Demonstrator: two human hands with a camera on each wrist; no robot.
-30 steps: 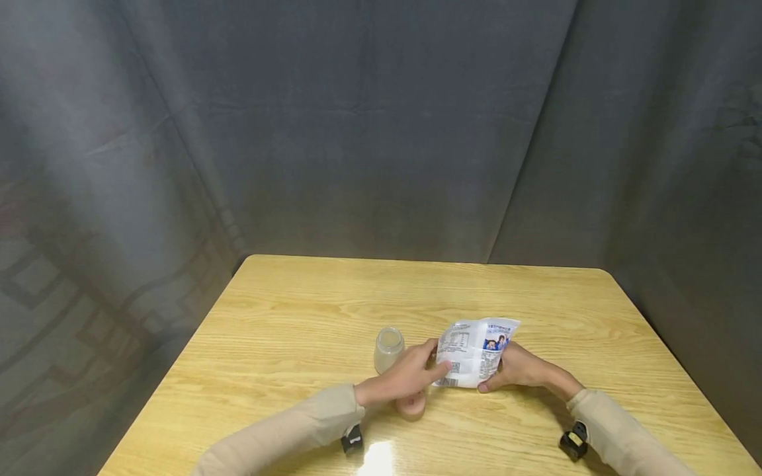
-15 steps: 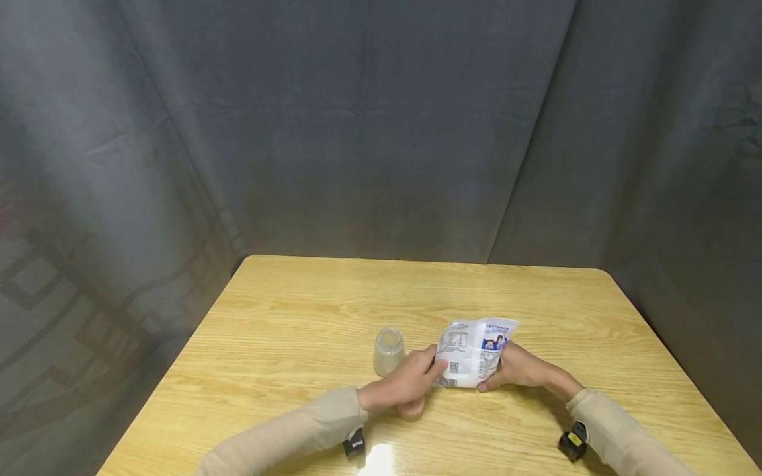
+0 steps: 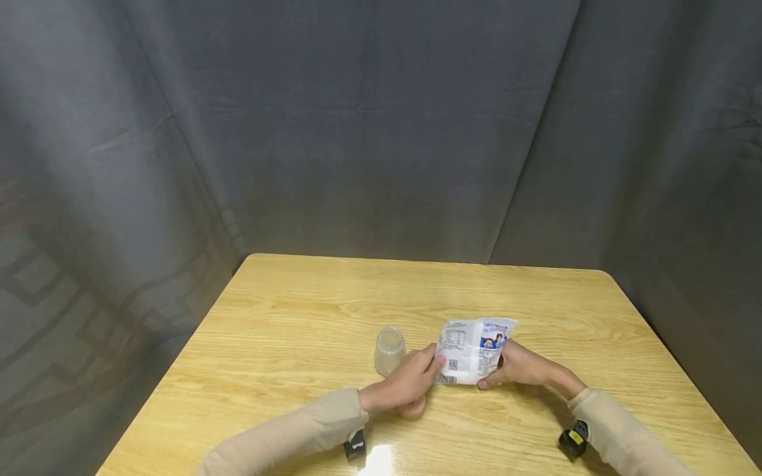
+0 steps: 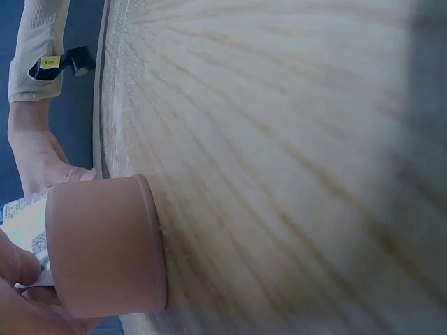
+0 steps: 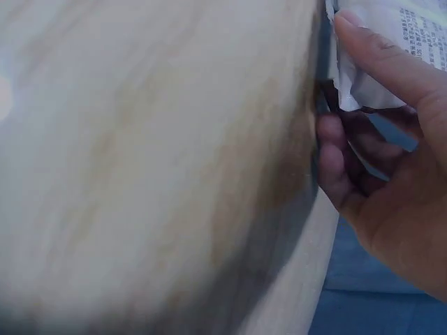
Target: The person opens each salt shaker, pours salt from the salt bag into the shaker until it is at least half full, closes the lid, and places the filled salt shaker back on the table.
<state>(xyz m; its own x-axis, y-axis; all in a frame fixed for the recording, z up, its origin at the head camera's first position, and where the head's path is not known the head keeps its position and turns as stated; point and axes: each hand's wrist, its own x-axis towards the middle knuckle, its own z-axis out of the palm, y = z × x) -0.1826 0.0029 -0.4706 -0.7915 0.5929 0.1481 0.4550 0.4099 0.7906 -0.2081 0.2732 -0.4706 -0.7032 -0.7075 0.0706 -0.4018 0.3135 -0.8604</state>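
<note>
A white printed packet (image 3: 467,354), with a blue picture near its top right, is held up between both hands over the table. My left hand (image 3: 407,382) pinches its left edge, thumb on the printed face. At its right side my right hand (image 3: 522,365) grips it, thumb at the lower edge and fingers behind. Seen in the right wrist view, the thumb presses the crimped edge of the packet (image 5: 370,87) while the other fingers curl beneath. A pink cylinder (image 4: 108,248) stands beside my left hand, partly hidden by it in the head view.
Just behind my left hand stands a clear glass jar (image 3: 389,350), its upper rim showing. The wooden table (image 3: 309,297) has its far edge close to a grey curtain (image 3: 369,132). Black wrist cameras hang under both sleeves.
The packet has shifted very slightly left. My left thumb has slid a little toward its left edge. My right hand keeps its grip, and the jar and cylinder stay put.
</note>
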